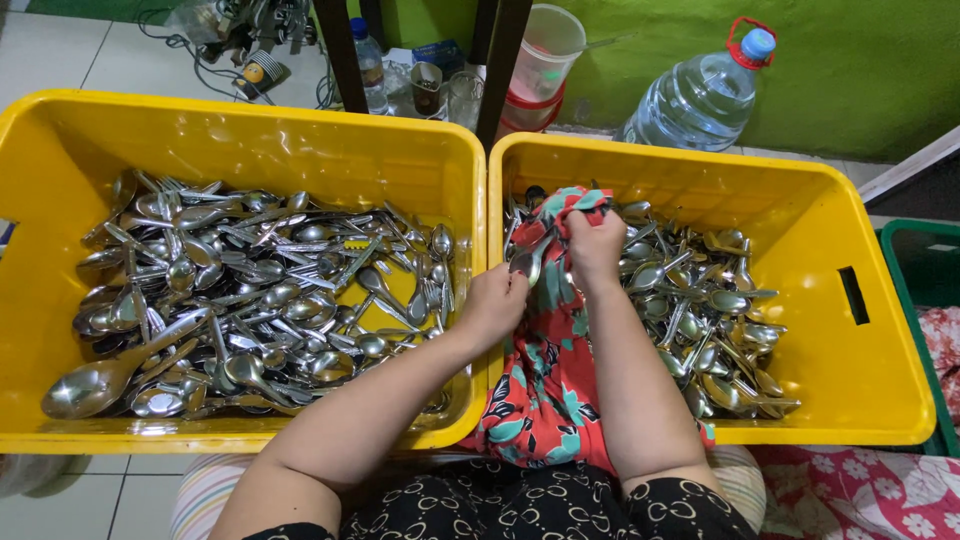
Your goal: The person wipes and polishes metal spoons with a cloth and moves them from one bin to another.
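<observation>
Right now my left hand (495,300) grips a spoon (527,262) by its handle, bowl slanting up and rightward toward my right hand (594,247), which clenches the floral cloth (548,385) around it, over the seam between both yellow bins (440,150).

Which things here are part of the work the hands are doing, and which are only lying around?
In use: left hand, spoon, right hand, red cloth, two yellow crates of cutlery.

Lying about: big water bottle, small bottle, plastic cup, cables.
</observation>
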